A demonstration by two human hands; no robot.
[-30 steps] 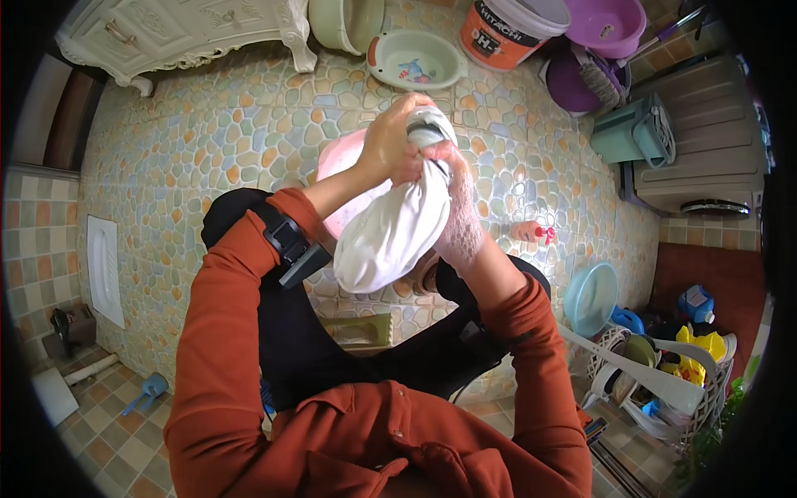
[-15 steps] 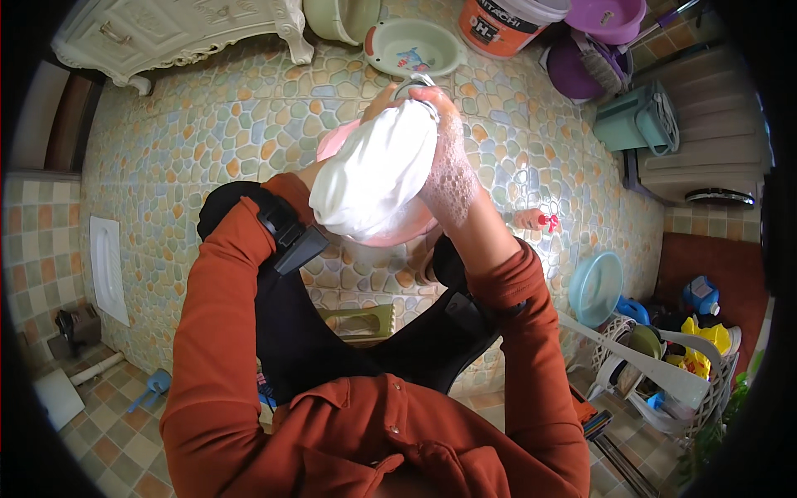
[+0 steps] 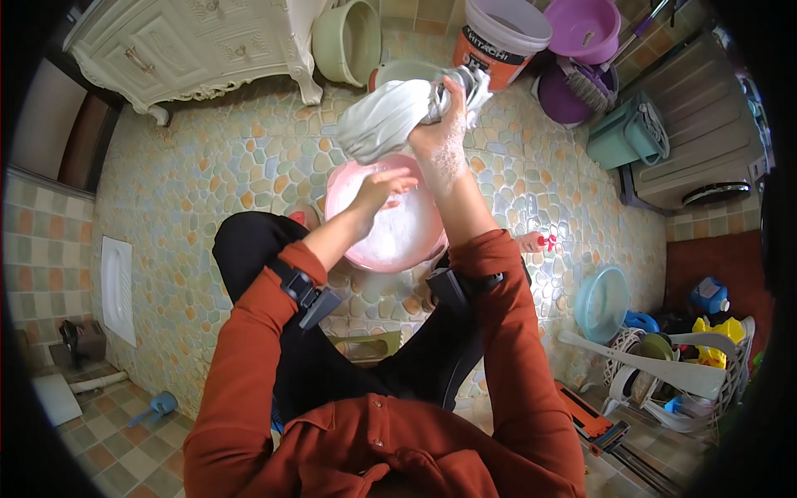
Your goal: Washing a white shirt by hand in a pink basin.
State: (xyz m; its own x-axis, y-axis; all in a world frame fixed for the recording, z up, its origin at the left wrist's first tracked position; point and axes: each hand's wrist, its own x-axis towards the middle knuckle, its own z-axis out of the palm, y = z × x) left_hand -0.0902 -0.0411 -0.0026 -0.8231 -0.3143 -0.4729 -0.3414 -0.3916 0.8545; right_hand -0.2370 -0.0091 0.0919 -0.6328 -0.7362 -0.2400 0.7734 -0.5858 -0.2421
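Top of the view, a white plastic bucket (image 3: 502,33) with an orange label band stands against the wall, a purple basin (image 3: 583,26) right beside it and a second purple tub (image 3: 567,93) below holding a brush; to their left sits a pale green tub (image 3: 349,40), and a teal bin (image 3: 629,134) leans near a grey cabinet on the right. Over on the left, a cream carved cabinet (image 3: 191,46) on little legs. The floor (image 3: 216,174) is pebble-pattern tile in orange, green and blue, wet-looking near the middle, switching to square checked tile at the left edge where a white floor fixture (image 3: 117,287) lies flat. Lower right, a light blue basin (image 3: 601,303) rests on the floor next to a white rack (image 3: 664,373) crammed with yellow and blue containers. Centre stage: the right hand (image 3: 440,137), soapy and foam-flecked, is raised above the pink basin (image 3: 390,220) with fingers clenched tight around the bunched end of a white cloth (image 3: 390,116), which hangs twisted and sausage-shaped out to the left, up in the air over the basin's far rim. The left hand (image 3: 383,184) hovers lower, fingers spread and loose, over the foamy white water inside the pink basin, holding nothing. The person sits behind the basin in rust-red sleeves and black trousers, a dark band on each forearm
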